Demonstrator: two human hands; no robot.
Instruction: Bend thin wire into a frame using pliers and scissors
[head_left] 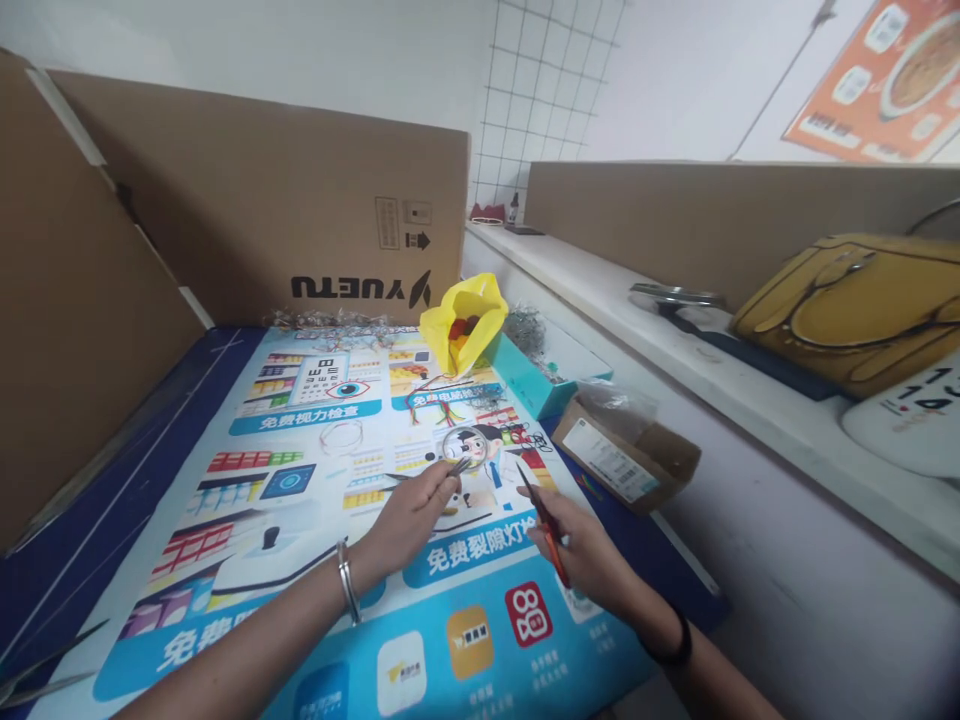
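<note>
My left hand [420, 505] is closed, its fingertips pinching a thin pale wire ring [466, 430] above the printed mat [300, 540]. Short dark ends show at those fingertips, and thin dark points stick out on the hand's other side; I cannot make out what they belong to. To the right, my right hand [581, 550] grips red-handled scissors [551, 535], with their narrow dark tips pointing away from me. The scissors are apart from the ring. Another loose, thin ring [341, 421] lies on the mat farther left.
A yellow bag [484, 300] with red and orange contents stands at the back. Beside it are a teal box [536, 390] with tangled wire and an open cardboard box [611, 465]. Cardboard panels [247, 200] border the table. A dark-bladed tool [52, 665] lies at lower left.
</note>
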